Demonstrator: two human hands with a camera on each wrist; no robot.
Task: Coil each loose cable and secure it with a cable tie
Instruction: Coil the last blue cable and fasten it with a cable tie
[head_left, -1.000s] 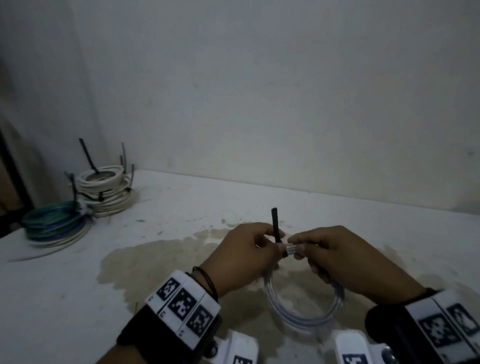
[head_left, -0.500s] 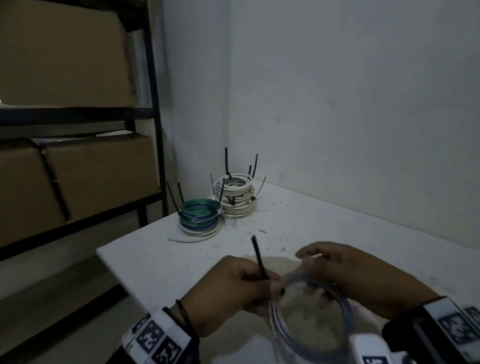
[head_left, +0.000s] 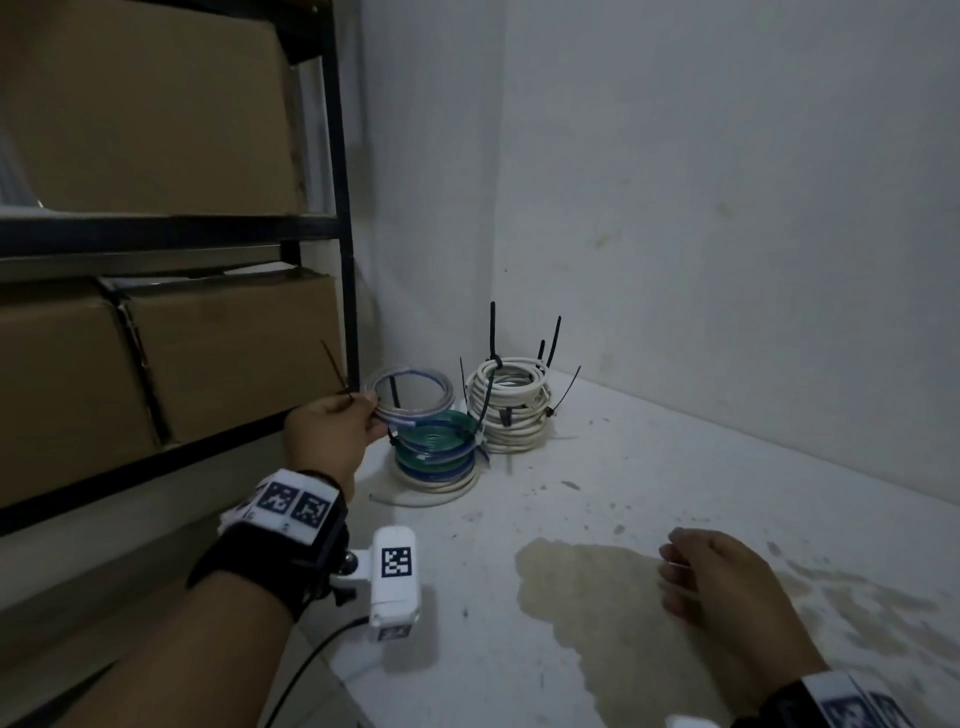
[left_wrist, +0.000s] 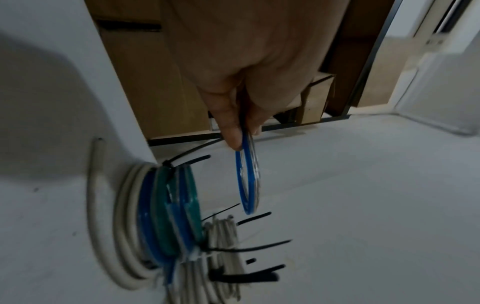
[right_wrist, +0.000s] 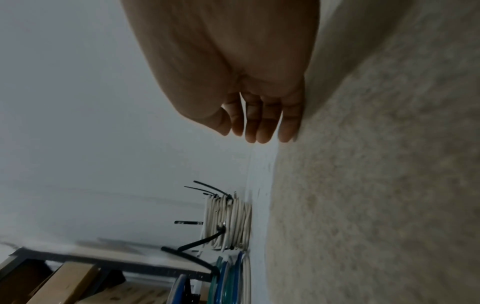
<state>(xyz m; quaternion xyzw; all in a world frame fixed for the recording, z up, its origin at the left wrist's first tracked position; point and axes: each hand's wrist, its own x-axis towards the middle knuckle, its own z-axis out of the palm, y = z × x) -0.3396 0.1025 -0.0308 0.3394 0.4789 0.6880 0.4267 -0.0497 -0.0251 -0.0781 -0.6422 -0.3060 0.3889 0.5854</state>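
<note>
Your left hand (head_left: 332, 426) pinches tied coil (head_left: 410, 392) above green-blue stack (head_left: 439, 452); right hand (head_left: 711, 571) relaxed, empty. Off-centre drop risks toppling stack.

Both forearms are bare. The left wrist (head_left: 283, 525) wears a black strap topped with white square-coded marker tiles, a white camera block (head_left: 395, 579) bearing another code, and a thin black cable (head_left: 311, 670). The right wrist (head_left: 841, 701) carries a similar black band with white markers.
</note>
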